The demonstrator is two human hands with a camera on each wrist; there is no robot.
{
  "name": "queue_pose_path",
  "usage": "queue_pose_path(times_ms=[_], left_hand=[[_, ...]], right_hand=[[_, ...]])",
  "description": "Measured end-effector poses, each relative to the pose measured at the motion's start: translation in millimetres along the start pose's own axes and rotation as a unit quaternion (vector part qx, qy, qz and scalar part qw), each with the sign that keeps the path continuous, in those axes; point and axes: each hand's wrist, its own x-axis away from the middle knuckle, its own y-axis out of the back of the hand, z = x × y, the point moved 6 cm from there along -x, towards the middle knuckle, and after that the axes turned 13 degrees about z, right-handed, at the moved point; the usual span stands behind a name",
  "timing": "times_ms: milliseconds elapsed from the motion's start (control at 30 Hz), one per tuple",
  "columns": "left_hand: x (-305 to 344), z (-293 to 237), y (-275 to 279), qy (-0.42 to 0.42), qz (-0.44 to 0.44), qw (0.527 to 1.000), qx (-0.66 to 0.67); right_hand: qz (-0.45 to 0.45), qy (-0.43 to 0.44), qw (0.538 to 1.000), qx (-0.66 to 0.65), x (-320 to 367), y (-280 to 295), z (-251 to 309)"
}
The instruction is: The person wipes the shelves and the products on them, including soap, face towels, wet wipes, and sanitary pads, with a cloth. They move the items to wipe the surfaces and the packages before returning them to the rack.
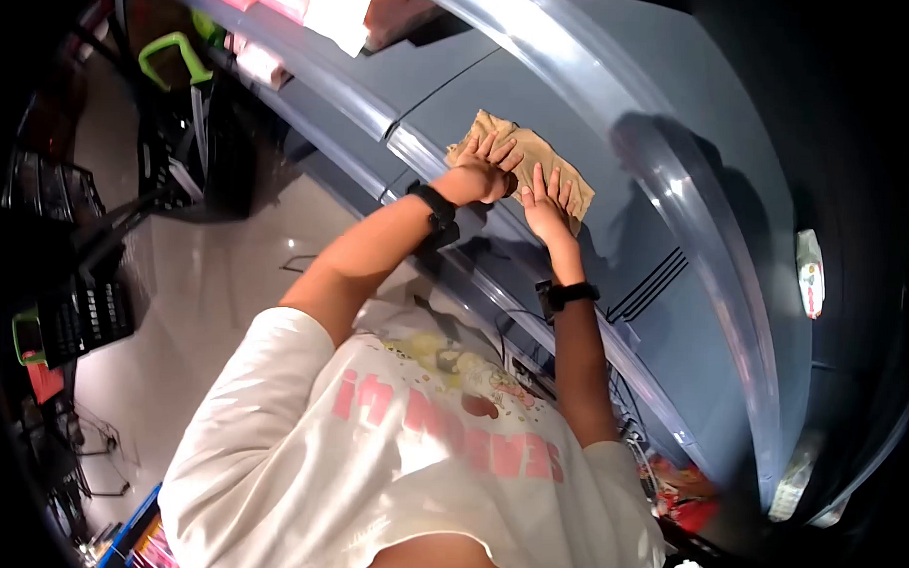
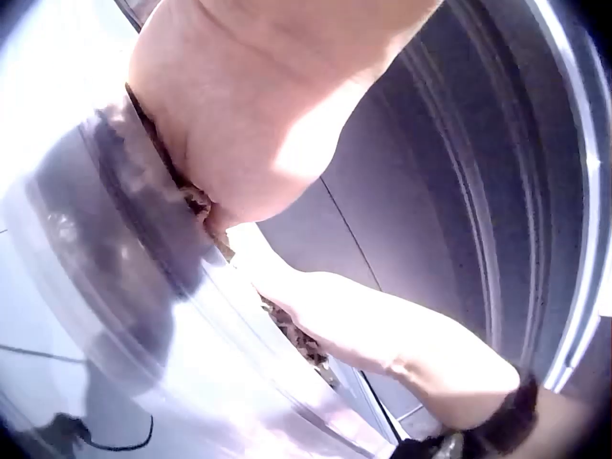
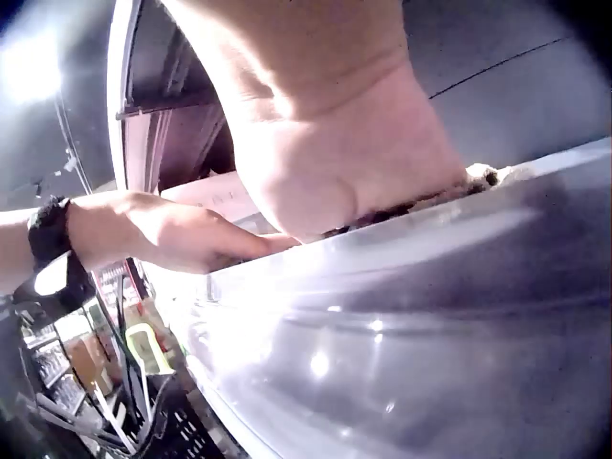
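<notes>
A tan, crumpled cloth (image 1: 539,155) lies on a grey shelf surface (image 1: 436,98), close behind its clear plastic front edge. My left hand (image 1: 486,170) rests on the cloth's left part with its fingers spread. Beside it, my right hand (image 1: 550,205) lies on the right part, fingers extended and pointing away from me. In the left wrist view, the heel of my left hand (image 2: 249,124) hides most of the cloth. Only a thin fold of cloth (image 3: 478,180) shows past my right hand (image 3: 335,163) in the right wrist view.
Clear curved plastic strips (image 1: 543,47) run along the shelf edges. Dark slots (image 1: 650,286) mark the grey surface at right, and a white packet (image 1: 809,273) is farther right. Black baskets, one with a green handle (image 1: 187,52), stand at left above the shiny floor (image 1: 214,276).
</notes>
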Motion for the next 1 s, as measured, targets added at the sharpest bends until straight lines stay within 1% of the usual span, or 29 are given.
queue_pose_path(times_ms=[33,67,100,133,200,267,300,333,367,400,467,500,533,600,633,667,733,767,833,867,933,1000], left_hand=[[11,-2,-2,-0.015,0.005,0.999,0.031],[22,-5,-3,-0.012,0.007,0.999,0.052],[32,-9,-4,0.001,0.002,1.0,0.029],[39,-11,-6,0.014,-0.001,1.0,0.009],[49,-14,0,0.004,-0.012,0.998,0.058],[47,-15,2,0.023,-0.021,0.996,0.08],[43,-12,1,0.032,-0.023,0.994,0.103],[37,-12,-1,0.025,-0.024,0.994,0.1],[32,-11,-3,0.018,-0.023,0.995,0.095],[25,-8,-3,0.019,-0.021,0.993,0.112],[21,-2,3,0.025,-0.016,0.997,0.071],[20,0,4,0.031,-0.014,0.998,0.058],[18,0,7,0.034,-0.025,0.997,0.064],[2,-7,4,0.045,-0.031,0.996,0.074],[-5,-8,3,0.05,-0.047,0.994,0.082],[-23,-12,0,0.059,-0.074,0.992,0.081],[-20,-13,5,0.035,-0.103,0.986,0.127],[-17,-15,3,0.03,-0.1,0.986,0.131],[-6,-15,-2,0.072,-0.097,0.987,0.106],[2,-27,-5,0.189,-0.114,0.975,0.011],[22,-25,-13,0.055,-0.073,0.995,0.046],[37,-34,-20,0.032,-0.076,0.996,0.028]], right_hand=[[-0.016,0.015,1.0,0.001,5,-5,1],[-0.032,0.032,0.999,0.008,9,-7,2],[-0.041,0.047,0.998,0.024,12,-10,2],[-0.027,0.057,0.997,0.046,12,-12,4],[0.001,0.052,0.998,0.022,13,-10,5],[0.021,0.058,0.997,0.045,9,-8,9],[0.035,0.041,0.998,0.019,8,-5,12],[0.048,0.024,0.999,-0.008,6,-3,14],[0.079,0.013,0.996,-0.038,3,-1,18],[0.088,0.013,0.996,-0.023,-8,-6,14],[0.066,0.062,0.992,-0.089,-29,-10,5],[0.041,0.035,0.994,-0.092,-20,0,17],[0.009,0.071,0.993,-0.097,-36,4,13],[-0.091,0.156,0.982,-0.057,-70,3,-16],[-0.125,0.103,0.986,0.026,-58,9,-3],[-0.067,0.061,0.996,-0.012,-48,15,-6],[-0.115,0.051,0.985,0.117,-40,13,-6],[-0.111,0.047,0.986,0.119,-35,8,-5],[-0.121,0.062,0.991,0.0,-19,9,9],[-0.124,0.065,0.99,-0.003,-17,2,1],[-0.067,0.22,0.973,0.008,-15,-24,-8],[-0.076,0.203,0.973,0.074,12,-27,-5]])
